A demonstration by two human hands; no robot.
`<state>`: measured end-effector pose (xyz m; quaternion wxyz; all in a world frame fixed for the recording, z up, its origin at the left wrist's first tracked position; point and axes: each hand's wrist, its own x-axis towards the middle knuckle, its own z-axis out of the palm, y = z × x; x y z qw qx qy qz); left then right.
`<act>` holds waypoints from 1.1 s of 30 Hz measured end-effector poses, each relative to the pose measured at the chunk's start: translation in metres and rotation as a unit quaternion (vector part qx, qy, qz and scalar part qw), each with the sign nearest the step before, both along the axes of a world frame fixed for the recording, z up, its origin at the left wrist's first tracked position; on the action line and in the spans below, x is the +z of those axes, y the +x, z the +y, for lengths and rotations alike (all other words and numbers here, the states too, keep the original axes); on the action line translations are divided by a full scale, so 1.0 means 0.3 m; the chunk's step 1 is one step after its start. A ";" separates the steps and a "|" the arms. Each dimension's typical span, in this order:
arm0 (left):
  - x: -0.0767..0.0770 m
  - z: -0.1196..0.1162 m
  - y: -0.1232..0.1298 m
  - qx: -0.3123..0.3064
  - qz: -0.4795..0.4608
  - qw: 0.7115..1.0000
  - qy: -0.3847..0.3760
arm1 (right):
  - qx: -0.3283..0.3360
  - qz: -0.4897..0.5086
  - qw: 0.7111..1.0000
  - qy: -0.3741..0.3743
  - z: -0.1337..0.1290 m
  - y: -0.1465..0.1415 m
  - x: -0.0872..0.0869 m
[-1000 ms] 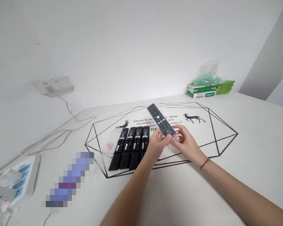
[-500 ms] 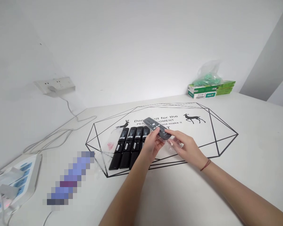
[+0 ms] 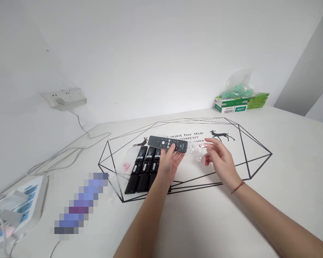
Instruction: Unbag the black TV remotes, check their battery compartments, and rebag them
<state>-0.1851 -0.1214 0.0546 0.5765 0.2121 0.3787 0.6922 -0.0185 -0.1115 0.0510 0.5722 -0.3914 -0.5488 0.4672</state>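
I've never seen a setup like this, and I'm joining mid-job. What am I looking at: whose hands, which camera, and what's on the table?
No robot here: these are a person's bare hands, seen by one head-worn camera looking forward and down.

The left hand holds a slim black remote control, buttons up. The right hand is at some crinkled clear plastic film; its grip is unclear.

On the white table, black remotes lie side by side, backs up, partly hidden by the left arm. Green-and-white boxes sit at the back, and a white power strip at left. A pixelated patch hides something beside it.
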 end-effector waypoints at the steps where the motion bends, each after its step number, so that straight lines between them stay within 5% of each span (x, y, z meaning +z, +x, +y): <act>1: -0.001 -0.002 0.002 0.004 -0.007 1.000 0.006 | -0.003 0.043 0.998 -0.040 0.007 0.001 0.004; 7: -0.001 -0.007 0.020 0.003 -0.039 0.999 0.027 | 0.087 0.157 0.955 -0.238 0.016 -0.014 0.010; 11: -0.011 -0.013 0.048 -0.029 -0.038 0.998 0.031 | 0.148 0.187 0.943 -0.232 -0.013 -0.048 -0.013; 15: -0.023 -0.022 0.072 -0.089 -0.040 0.995 0.019 | 0.093 0.176 0.962 -0.185 -0.012 -0.048 -0.030; 18: -0.017 -0.028 0.073 -0.138 -0.066 0.988 -0.037 | 0.058 0.104 0.988 -0.095 -0.002 -0.026 -0.027; 21: -0.002 -0.030 0.062 -0.158 -0.111 0.976 -0.103 | 0.060 -0.017 0.996 0.071 -0.010 -0.006 -0.012; 27: 0.019 -0.021 0.030 -0.087 -0.120 0.979 -0.143 | 0.146 -0.195 0.893 0.378 -0.052 0.003 0.005; 30: 0.029 -0.020 0.017 -0.063 -0.125 0.981 -0.137 | 0.155 -0.229 0.863 0.422 -0.065 -0.003 0.002; 33: 0.036 -0.022 0.009 -0.080 -0.142 0.980 -0.118 | 0.158 -0.241 0.865 0.412 -0.074 -0.011 0.000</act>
